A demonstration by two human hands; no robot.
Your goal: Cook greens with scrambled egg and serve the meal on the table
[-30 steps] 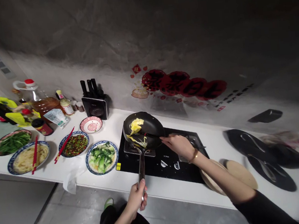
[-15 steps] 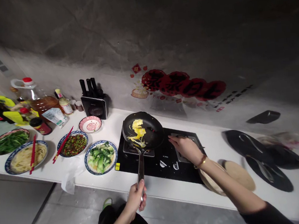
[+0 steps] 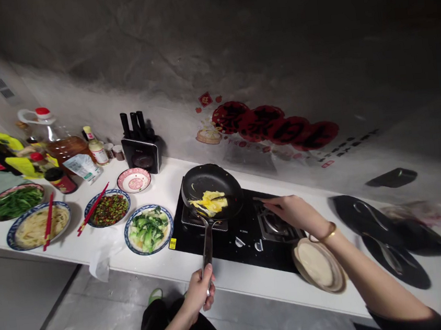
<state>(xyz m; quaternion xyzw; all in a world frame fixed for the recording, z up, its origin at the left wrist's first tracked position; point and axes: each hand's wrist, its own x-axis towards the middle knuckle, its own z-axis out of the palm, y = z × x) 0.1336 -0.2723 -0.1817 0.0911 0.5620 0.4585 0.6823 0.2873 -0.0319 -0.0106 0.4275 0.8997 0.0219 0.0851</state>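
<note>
My left hand is wrapped round the metal handle of a black frying pan, which sits on the left burner of the hob. Yellow and white scrambled egg lies in a heap at the near side of the pan. To the right, over the other burner, my right hand has its fingers pinched on a thin utensil pointing left towards the pan. The utensil's far end is lost against the dark pan, so its exact kind is unclear.
Left of the black hob stand a plate of greens, a chopped-pepper bowl, a noodle bowl, a small pink dish, bottles and a knife block. On the right are stacked pale round boards and dark lids.
The egg has gone from a long strip across the pan to a compact heap at its near side. My right hand has moved right, away from the pan; the left keeps its grip.
</note>
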